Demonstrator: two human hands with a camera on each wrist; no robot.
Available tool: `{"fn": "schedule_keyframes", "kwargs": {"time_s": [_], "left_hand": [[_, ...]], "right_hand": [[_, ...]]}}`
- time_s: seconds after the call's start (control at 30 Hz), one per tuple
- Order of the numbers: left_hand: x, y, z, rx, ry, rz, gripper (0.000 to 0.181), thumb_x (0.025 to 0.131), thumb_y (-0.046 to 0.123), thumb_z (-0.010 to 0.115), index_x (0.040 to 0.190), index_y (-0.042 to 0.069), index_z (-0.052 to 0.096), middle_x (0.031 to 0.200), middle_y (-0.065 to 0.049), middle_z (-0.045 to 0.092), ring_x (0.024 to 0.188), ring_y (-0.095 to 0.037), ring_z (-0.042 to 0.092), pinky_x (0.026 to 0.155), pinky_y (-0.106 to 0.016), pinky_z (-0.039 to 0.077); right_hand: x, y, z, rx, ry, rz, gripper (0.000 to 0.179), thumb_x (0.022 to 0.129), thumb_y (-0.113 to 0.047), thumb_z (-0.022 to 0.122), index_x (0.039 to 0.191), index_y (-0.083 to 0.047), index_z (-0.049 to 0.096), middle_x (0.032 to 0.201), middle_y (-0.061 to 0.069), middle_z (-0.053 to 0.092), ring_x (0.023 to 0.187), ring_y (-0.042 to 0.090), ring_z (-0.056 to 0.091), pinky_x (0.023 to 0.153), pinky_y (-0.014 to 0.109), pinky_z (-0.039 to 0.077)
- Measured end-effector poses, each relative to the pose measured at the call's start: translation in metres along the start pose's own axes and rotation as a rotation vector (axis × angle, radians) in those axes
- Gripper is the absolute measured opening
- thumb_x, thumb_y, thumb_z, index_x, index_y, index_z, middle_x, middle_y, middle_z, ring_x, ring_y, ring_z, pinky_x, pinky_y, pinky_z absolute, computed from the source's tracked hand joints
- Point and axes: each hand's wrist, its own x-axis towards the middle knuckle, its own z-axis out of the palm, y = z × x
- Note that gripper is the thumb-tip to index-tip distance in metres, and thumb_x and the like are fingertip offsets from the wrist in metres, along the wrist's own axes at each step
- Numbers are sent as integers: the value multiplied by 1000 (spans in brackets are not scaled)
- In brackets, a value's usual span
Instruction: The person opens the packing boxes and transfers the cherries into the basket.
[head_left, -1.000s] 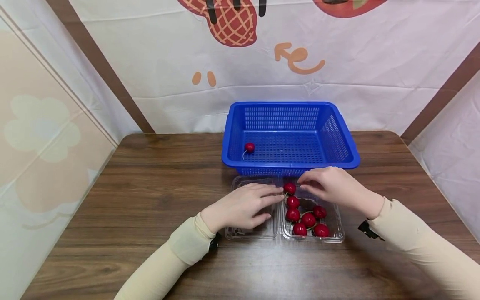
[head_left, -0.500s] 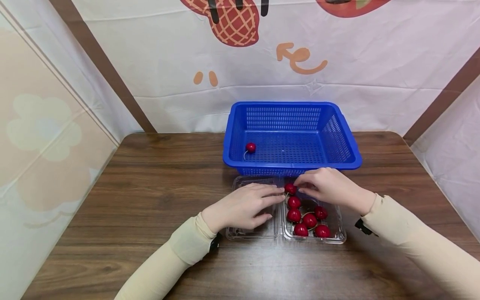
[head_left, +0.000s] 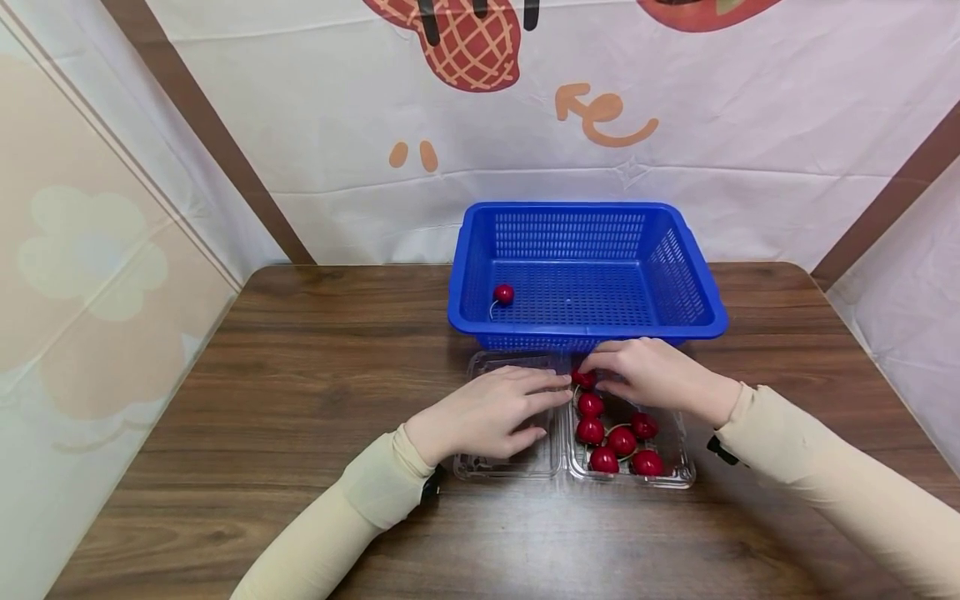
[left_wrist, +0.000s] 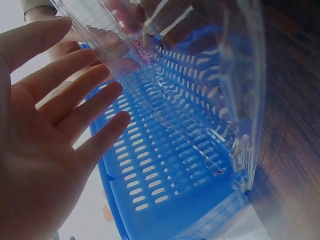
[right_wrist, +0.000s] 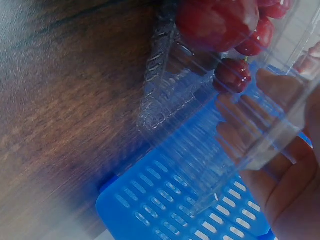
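Right fingers (head_left: 602, 359) farther left, now over farthest cherry (head_left: 581, 379) in tray (head_left: 681, 446)

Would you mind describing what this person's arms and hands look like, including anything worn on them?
Both arms wear long, plain cream sleeves that reach the wrists. A small black piece shows under each wrist; its details are too small to make out. The left hand and right hand are bare, with no gloves or rings visible.
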Motion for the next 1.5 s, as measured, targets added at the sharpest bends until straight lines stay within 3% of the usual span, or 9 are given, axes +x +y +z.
{"fn": "schedule_keyframes", "kwargs": {"time_s": [0.67, 1.5], "left_hand": [[0, 1, -1, 3, -12, -4, 52, 89, 31, 59, 137, 13, 51, 143, -3, 49, 133, -19, 44, 113, -34, 33], [0, 0, 1, 11, -8, -4, 51, 89, 31, 59, 137, 13, 52, 143, -3, 49, 133, -19, 44, 111, -36, 35]], "right_hand": [[5, 1, 7, -59, -5, -16, 24, 77, -16, 78, 100, -16, 70, 93, -1, 67, 79, 15, 66, 69, 34, 56], [10, -2, 9, -33, -100, -31, 31, 74, -14, 80, 102, -11, 68, 95, 3, 66, 84, 18, 66, 73, 34, 57]]}}
